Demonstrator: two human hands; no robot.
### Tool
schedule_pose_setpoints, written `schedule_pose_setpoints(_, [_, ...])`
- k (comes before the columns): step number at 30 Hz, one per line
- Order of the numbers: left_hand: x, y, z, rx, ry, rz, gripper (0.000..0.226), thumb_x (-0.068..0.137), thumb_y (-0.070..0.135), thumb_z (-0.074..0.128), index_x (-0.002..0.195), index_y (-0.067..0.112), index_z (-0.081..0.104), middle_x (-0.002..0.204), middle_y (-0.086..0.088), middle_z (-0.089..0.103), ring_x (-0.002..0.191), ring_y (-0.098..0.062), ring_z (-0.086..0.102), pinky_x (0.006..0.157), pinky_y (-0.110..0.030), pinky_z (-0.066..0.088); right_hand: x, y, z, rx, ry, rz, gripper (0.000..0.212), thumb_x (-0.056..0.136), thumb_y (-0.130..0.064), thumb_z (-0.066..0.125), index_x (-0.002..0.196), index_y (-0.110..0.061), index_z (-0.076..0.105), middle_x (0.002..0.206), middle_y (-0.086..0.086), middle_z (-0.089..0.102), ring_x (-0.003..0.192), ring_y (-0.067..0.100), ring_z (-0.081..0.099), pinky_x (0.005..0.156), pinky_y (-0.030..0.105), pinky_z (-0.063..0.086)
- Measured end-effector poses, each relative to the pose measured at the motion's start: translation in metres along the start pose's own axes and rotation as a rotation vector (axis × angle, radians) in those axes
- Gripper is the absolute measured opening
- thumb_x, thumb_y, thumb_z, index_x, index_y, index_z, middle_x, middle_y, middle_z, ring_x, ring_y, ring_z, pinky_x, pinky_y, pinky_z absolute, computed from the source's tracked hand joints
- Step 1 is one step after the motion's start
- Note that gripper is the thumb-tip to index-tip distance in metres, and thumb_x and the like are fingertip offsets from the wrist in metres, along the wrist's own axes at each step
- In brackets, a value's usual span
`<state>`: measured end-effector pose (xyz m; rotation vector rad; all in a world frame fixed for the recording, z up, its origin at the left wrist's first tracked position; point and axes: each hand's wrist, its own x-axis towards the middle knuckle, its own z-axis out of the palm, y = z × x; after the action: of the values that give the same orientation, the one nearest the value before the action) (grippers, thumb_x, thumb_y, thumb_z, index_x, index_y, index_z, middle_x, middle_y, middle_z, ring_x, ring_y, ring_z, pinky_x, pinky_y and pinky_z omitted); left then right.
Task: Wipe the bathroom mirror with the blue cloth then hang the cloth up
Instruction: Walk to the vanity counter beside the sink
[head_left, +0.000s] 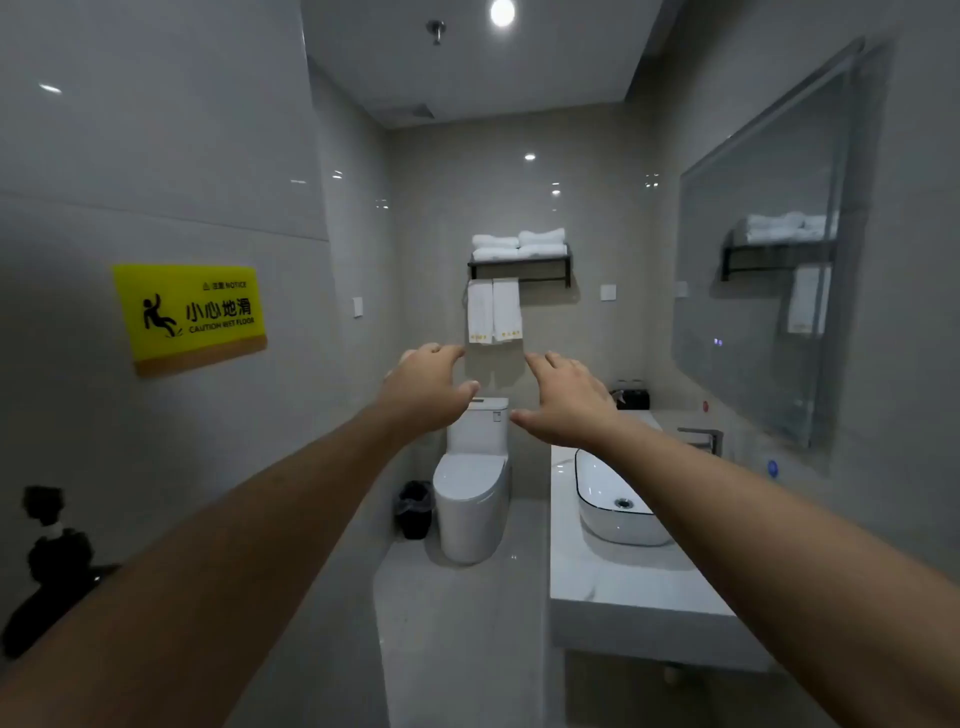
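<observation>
We are stretching both bare forearms out from the bottom edge of the view, and they are filling most of the foreground. Our left hand (428, 387) is hanging in the air with its fingers loosely spread, holding nothing. Our right hand (563, 402) is doing the same just beside it, fingers relaxed and apart, nothing in its grasp. Both are hovering in front of the far wall, above the toilet (471, 499).

The mirror (758, 260) is hanging on the right wall above the tabletop (623, 587), whose near edge is carrying the basin (615, 501). The blue cloth is not showing anywhere we are looking, so we cannot say where it is.

What could go wrong, in our judgement: with the cloth unfound, we may be reaching for the white towels (493, 312) hanging on the rack (519, 267) and wiping with the wrong thing. The yellow sign (189, 314) is warning of a wet floor, so stepping toward the mirror could mean slipping. Leaning over the basin could knock the tap (701, 439).

The mirror is being seen at a steep angle and its right edge is blurring into the wall, so any smears are impossible to judge. A dark shape at the lower left corner is too dim to identify. A small blue dot under the mirror is too small to tell.
</observation>
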<state>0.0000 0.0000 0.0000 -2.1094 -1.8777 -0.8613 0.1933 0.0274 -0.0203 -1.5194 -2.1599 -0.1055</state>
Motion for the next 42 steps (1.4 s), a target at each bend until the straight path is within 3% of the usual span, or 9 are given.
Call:
schedule_pose_setpoints(10, [0.095, 0.039, 0.051, -0.008, -0.029, -0.079, 0.062, 0.098, 0.043, 0.057, 0.153, 0.021, 0.039, 0.156, -0.007, 0.043, 0.145, -0.029, 0.036, 0.116, -0.052, 0.035, 0.09, 0.084, 0.013, 0.015, -0.028, -0.03, 0.092, 0.092, -0.054, 0.067, 0.163, -0.024, 0.017, 0.169, 0.011, 0.022, 0.154, 0.034, 0.022, 0.124, 0.053, 0.027])
schedule_pose_setpoints(22, [0.17, 0.042, 0.128, 0.001, -0.052, -0.088, 0.063, 0.097, 0.044, 0.058, 0.153, 0.02, 0.04, 0.155, -0.008, 0.044, 0.144, -0.03, 0.038, 0.115, -0.053, 0.038, 0.16, 0.154, 0.047, 0.015, -0.075, -0.022, 0.089, 0.092, -0.051, 0.067, 0.163, -0.024, 0.02, 0.169, 0.009, 0.024, 0.153, 0.033, 0.025, 0.121, 0.052, 0.031])
schedule_pose_setpoints(30, [0.226, -0.01, 0.162, 0.018, -0.059, -0.084, 0.063, 0.097, 0.045, 0.057, 0.152, 0.021, 0.041, 0.155, -0.007, 0.045, 0.143, -0.029, 0.04, 0.114, -0.052, 0.039, 0.227, 0.141, 0.097, 0.006, -0.093, -0.018, 0.09, 0.092, -0.051, 0.067, 0.163, -0.024, 0.018, 0.169, 0.008, 0.022, 0.154, 0.032, 0.024, 0.122, 0.051, 0.03])
schedule_pose_setpoints(42, [0.346, -0.144, 0.19, -0.017, -0.08, -0.046, 0.062, 0.096, 0.044, 0.057, 0.152, 0.022, 0.042, 0.152, -0.008, 0.048, 0.141, -0.03, 0.041, 0.114, -0.051, 0.039, 0.373, 0.085, 0.171, -0.004, -0.052, 0.035, 0.09, 0.093, -0.051, 0.067, 0.163, -0.025, 0.018, 0.169, 0.008, 0.024, 0.153, 0.033, 0.025, 0.122, 0.051, 0.031])
